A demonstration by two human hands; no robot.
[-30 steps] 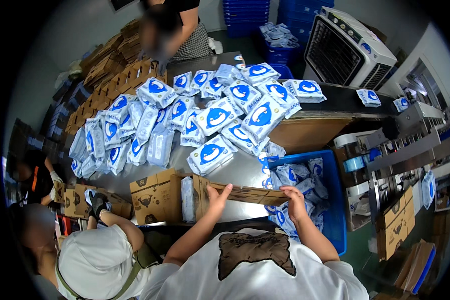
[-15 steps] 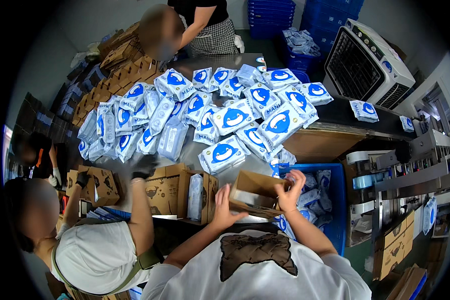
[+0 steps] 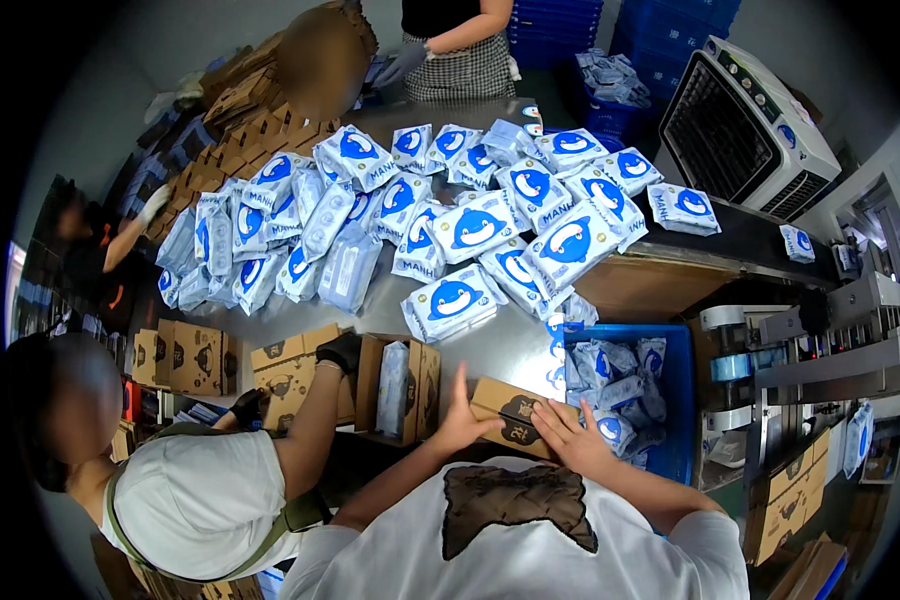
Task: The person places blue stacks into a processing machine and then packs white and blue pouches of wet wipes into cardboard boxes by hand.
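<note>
Brown box [image 3: 510,412] pressed shut under flat open left hand [image 3: 457,418] and right hand [image 3: 567,438], nothing gripped; many packs [image 3: 470,225] left unpacked.

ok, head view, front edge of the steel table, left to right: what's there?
Co-worker's black-gloved hand → open brown cardboard box holding a wipes pack → left hand → closed brown cardboard box → right hand → blue plastic crate of wipes packs → tape sealing machine.

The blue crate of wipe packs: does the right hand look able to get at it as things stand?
Probably yes. The right hand rests on the brown cardboard box, and the blue crate stands open-topped directly beside it on the right. Nothing lies between them, and the wipe packs inside are uncovered.
</note>
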